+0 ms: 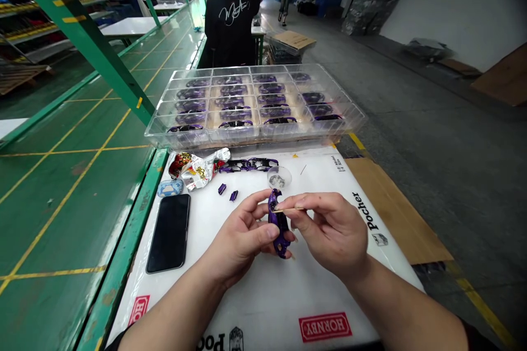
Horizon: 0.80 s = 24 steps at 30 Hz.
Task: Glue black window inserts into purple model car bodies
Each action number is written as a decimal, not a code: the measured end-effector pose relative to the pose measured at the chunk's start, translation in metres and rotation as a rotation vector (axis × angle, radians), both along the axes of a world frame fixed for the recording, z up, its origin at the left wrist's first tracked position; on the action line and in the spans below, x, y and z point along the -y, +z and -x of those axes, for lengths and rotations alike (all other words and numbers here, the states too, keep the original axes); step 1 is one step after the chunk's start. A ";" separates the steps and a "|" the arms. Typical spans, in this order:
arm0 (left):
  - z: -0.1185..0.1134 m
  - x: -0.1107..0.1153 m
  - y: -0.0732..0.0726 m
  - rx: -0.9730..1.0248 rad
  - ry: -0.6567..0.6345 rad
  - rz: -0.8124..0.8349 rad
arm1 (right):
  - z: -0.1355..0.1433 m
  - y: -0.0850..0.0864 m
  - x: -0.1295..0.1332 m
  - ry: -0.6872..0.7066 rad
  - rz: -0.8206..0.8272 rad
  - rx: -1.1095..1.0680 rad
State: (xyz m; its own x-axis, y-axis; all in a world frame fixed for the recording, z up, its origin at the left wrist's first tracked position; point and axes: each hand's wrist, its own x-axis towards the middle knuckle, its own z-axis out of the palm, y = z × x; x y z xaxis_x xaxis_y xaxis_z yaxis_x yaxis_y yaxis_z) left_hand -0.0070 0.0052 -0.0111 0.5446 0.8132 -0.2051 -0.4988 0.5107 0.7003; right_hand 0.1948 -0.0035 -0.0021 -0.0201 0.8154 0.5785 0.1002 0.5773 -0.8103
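Observation:
My left hand (251, 233) is closed around a purple and black molded plastic part (281, 227), held upright over the white table top. Between the thumb and fingers of my right hand (333, 230) is a thin wooden stick (290, 209), its tip against the upper part of the purple piece. Just beyond my hands sits a small clear dish (279, 178) with some greyish material in it. Two small purple pieces (228, 192) lie to the left of the dish. Behind them, more purple and black parts (249, 164) rest in a row.
A clear compartment tray (255, 134) with many purple parts stands at the back. On the left lie a black phone (168, 233), a blue and white packet (170, 187) and a crumpled foil wrapper (201, 169). A green post (94, 44) rises there. A person in black (230, 19) is ahead.

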 end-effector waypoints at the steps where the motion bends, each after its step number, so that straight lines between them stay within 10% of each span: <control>1: 0.000 0.000 -0.001 -0.008 0.000 0.002 | 0.000 0.000 0.000 0.002 0.006 -0.004; 24: -0.001 0.002 0.004 -0.151 0.044 -0.063 | 0.001 0.002 -0.003 -0.002 0.021 -0.010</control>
